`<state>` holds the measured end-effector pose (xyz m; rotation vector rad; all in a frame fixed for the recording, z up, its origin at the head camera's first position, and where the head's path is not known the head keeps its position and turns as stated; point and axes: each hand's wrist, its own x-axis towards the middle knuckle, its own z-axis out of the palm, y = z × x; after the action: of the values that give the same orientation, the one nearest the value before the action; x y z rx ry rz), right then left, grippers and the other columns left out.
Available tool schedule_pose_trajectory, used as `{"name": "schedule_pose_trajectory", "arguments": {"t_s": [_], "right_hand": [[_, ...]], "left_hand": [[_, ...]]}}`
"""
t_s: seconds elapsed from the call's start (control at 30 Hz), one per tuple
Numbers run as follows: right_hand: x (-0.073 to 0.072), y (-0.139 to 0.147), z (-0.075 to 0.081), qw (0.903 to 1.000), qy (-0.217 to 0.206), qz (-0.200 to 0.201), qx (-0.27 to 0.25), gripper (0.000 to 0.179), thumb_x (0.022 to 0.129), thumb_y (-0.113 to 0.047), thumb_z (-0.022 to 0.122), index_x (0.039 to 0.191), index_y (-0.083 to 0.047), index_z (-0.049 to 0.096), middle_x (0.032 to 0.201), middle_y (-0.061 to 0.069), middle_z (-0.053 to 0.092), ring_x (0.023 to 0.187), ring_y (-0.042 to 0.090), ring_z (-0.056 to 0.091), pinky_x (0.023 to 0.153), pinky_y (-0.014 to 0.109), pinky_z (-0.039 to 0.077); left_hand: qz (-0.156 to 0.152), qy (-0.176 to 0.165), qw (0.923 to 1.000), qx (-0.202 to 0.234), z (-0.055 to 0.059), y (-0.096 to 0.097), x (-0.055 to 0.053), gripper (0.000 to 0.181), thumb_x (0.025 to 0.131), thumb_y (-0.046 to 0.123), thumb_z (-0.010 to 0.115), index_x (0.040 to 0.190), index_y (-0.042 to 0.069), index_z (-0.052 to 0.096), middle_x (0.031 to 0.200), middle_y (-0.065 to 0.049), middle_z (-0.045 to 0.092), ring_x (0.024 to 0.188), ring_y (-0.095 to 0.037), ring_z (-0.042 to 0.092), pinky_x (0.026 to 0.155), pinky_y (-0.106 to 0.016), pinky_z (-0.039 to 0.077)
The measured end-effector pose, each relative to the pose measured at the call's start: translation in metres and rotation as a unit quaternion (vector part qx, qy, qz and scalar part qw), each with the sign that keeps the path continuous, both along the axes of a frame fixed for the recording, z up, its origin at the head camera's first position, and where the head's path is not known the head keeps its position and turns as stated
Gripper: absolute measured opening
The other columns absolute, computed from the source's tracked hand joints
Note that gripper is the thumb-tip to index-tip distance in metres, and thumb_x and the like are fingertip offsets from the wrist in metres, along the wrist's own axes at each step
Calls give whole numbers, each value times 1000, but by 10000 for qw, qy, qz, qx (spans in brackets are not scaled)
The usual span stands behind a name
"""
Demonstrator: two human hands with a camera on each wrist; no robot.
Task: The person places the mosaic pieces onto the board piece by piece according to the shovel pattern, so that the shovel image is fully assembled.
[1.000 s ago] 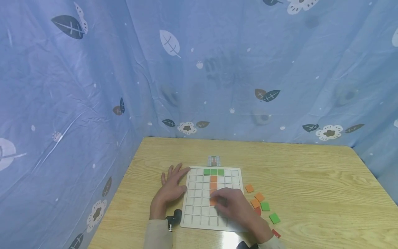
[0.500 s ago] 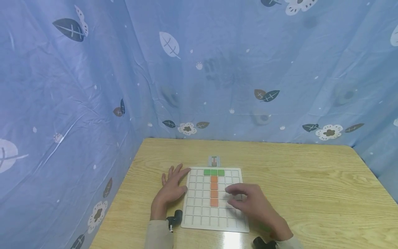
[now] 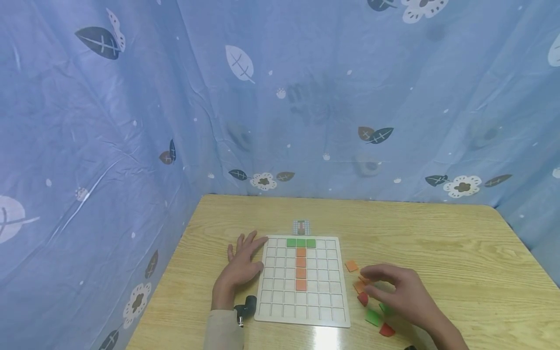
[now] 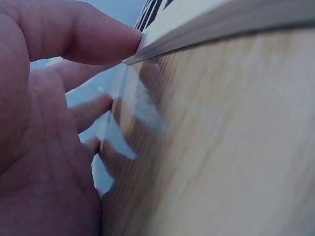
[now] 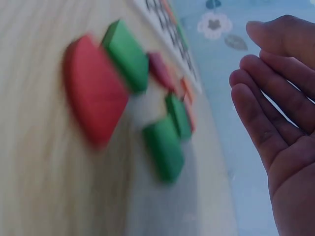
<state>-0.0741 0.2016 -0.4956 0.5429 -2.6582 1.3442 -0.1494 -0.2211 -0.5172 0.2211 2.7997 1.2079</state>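
A white gridded board (image 3: 275, 282) lies on the table, with a row of green square tiles (image 3: 301, 242) near its far edge and a column of orange tiles (image 3: 301, 262) below them. My left hand (image 3: 239, 267) rests at the board's left edge, thumb tip (image 4: 130, 46) touching it, fingers spread. Above the loose pieces on the right hovers my right hand (image 3: 404, 294), thumb and index finger apart, nothing held. Beneath and beside it lie an orange tile (image 3: 359, 287), a green tile (image 3: 373, 317) and a red quarter-circle piece (image 5: 96, 93); the hand partly covers others.
Behind the board sits a small pattern card (image 3: 301, 227). One orange tile (image 3: 352, 266) lies just off the board's right edge. A blue patterned curtain (image 3: 315, 121) hangs along the back and left of the wooden table (image 3: 459, 253).
My right hand has left the orange column on the board and moved right, over the loose pieces. Some loose green tiles lie in different spots. My left hand has stayed put.
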Motion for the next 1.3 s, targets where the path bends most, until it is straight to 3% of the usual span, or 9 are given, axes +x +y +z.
{"name": "schedule_pose_trajectory", "arguments": {"t_s": [0.2, 0.4, 0.77, 1.03, 1.3], "right_hand": [[13, 24, -7, 9997, -198, -101, 93, 32, 88, -18, 91, 119, -22, 83, 115, -6, 83, 106, -3, 74, 90, 16, 61], [18, 40, -14, 9996, -261, 54, 44, 31, 89, -15, 91, 118, -19, 82, 115, -4, 83, 108, -5, 74, 91, 9, 57], [21, 52, -21, 9918, -1121, 117, 607, 33, 89, -20, 89, 121, -25, 82, 119, -9, 82, 113, -12, 67, 91, 13, 57], [22, 59, -28, 9919, -1099, 288, 576, 34, 90, -17, 89, 124, -19, 81, 119, -3, 82, 111, -12, 67, 88, 14, 58], [23, 55, -30, 9948, -633, 247, 759, 38, 85, -12, 92, 120, -23, 82, 116, -8, 83, 113, -14, 65, 89, 11, 57]], "left_hand": [[5, 15, 10000, -9, -1, 0, 0, 84, 77, 5, 64, 159, 21, 59, 181, -16, 28, 170, -49, 2, 128, -76, -15], [13, 6, 10000, -23, -1, 0, -1, 84, 77, 6, 64, 159, 21, 58, 181, -16, 27, 170, -49, 1, 128, -76, -15], [68, -50, 10000, -51, -4, -1, -1, 83, 78, 7, 65, 160, 22, 58, 182, -14, 27, 171, -46, 1, 129, -75, -15], [15, 36, 10000, -52, -1, 0, 0, 83, 78, 7, 64, 159, 21, 59, 181, -16, 27, 170, -49, 1, 128, -76, -15], [0, 33, 10000, 30, 1, 1, 0, 84, 76, 5, 64, 159, 20, 59, 181, -17, 27, 170, -50, 1, 128, -76, -16]]}}
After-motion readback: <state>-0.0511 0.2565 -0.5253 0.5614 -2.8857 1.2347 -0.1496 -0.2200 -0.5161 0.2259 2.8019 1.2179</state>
